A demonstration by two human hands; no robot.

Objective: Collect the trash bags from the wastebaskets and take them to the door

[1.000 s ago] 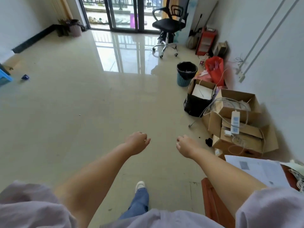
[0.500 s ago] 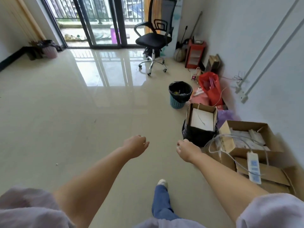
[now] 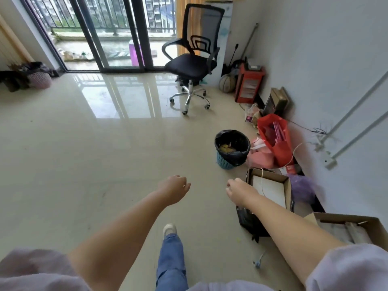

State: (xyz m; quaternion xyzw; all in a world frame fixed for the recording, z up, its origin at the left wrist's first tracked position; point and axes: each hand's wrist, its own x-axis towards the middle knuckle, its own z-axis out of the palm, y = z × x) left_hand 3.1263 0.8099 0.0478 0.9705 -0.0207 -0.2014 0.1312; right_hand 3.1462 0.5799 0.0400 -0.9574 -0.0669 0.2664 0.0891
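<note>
A blue wastebasket (image 3: 225,161) lined with a black trash bag (image 3: 241,152) stands on the floor ahead, right of centre, with yellowish rubbish inside. A pink wastebasket (image 3: 41,80) with dark bags heaped around it sits far left by the glass door. My left hand (image 3: 174,189) and my right hand (image 3: 241,191) reach forward side by side, short of the blue basket. Both hold nothing and their fingers are loosely curled.
A black office chair (image 3: 192,66) stands by the sliding glass door (image 3: 109,34). Along the right wall lie a red bag (image 3: 275,137), pink bags (image 3: 261,153), open cardboard boxes (image 3: 270,185), a red heater (image 3: 249,85) and a ball. My foot (image 3: 169,228) steps forward.
I have walked forward toward the blue wastebasket, so it and the chair look nearer. The cardboard boxes have slid down to the lower right. Both hands stay empty in front of me.
</note>
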